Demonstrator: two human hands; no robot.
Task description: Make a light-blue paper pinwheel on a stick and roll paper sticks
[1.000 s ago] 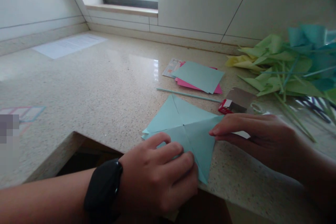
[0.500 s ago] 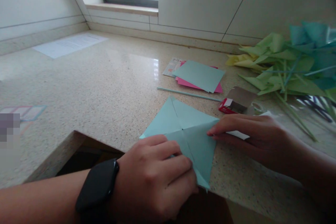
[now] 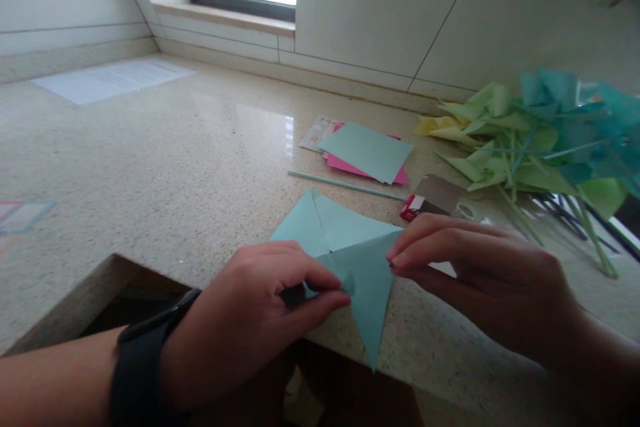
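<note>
A light blue-green square of origami paper (image 3: pixel 367 280) lies at the counter's front edge, with crease lines crossing at a small dark spot in its middle. One corner points down past the edge. My left hand (image 3: pixel 260 307), with a black band at the wrist, pinches the paper's lower left side between thumb and forefinger. A small, pale, partly see-through bit shows at those fingertips; I cannot make out what it is. On the right side, my right hand (image 3: pixel 465 273) has thumb and forefinger closed at the paper's edge. Its other fingers are curled.
Behind the paper lie a thin green stick (image 3: pixel 345 184) and a stack of coloured paper sheets (image 3: pixel 367 150). A small red box (image 3: pixel 413 207) stands open beyond my right hand. Paper flowers (image 3: pixel 520 140) are heaped at the right. A printed sheet (image 3: pixel 115 78) lies far left.
My left hand has turned from fingers curled over the paper to a thumb-and-forefinger pinch. The paper's lower left side is now drawn inward, leaving a narrower lower corner. My right hand stays at the right edge.
</note>
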